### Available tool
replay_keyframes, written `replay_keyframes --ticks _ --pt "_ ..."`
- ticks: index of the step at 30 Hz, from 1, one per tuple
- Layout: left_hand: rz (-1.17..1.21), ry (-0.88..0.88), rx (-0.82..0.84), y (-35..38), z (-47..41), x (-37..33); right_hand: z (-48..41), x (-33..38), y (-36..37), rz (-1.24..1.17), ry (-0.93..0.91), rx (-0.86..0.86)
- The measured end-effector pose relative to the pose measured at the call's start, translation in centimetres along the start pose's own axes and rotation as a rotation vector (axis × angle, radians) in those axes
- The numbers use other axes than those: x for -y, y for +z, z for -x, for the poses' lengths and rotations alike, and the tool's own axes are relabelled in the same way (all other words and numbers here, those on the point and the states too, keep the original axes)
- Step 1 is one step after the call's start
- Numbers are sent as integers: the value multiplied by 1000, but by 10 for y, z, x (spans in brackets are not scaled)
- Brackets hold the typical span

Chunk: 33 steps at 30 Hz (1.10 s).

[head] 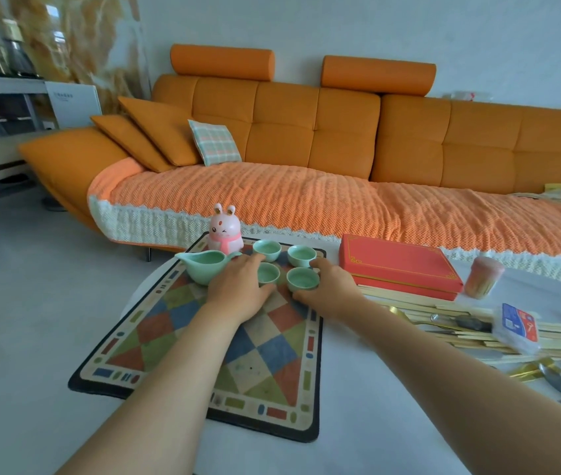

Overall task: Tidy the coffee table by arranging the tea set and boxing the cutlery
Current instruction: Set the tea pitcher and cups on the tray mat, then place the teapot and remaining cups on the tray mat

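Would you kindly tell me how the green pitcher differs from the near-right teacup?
The pitcher is larger and spouted; the near-right teacup is small with a round rim. The right hand curls round the near-right teacup; no hand plainly grips the pitcher. Both are pale green, upright on the mat.

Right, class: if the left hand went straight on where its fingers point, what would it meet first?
Probably the far-left cup, right at the fingertips of the left hand, though depth is unclear.
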<state>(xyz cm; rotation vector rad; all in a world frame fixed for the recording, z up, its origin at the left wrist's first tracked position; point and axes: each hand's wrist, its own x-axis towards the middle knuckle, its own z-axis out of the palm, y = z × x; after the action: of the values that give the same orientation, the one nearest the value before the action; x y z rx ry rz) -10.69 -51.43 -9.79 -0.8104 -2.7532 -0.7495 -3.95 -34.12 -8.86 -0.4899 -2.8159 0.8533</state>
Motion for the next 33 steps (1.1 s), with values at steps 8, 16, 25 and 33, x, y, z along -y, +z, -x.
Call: replay_keyframes --ticks 8,16,25,33 --pt "2 -12 0 5 -8 -2 -4 -2 -2 -10 10 18" --pt "-158 -38 44 -1 -3 -16 6 0 -15 -14 -15 30" --pt "-18 88 -68 -22 23 -104 68 -24 -85 27 -112 -59" --pt "172 310 85 18 56 -254 167 -120 -190 401 -50 -185"
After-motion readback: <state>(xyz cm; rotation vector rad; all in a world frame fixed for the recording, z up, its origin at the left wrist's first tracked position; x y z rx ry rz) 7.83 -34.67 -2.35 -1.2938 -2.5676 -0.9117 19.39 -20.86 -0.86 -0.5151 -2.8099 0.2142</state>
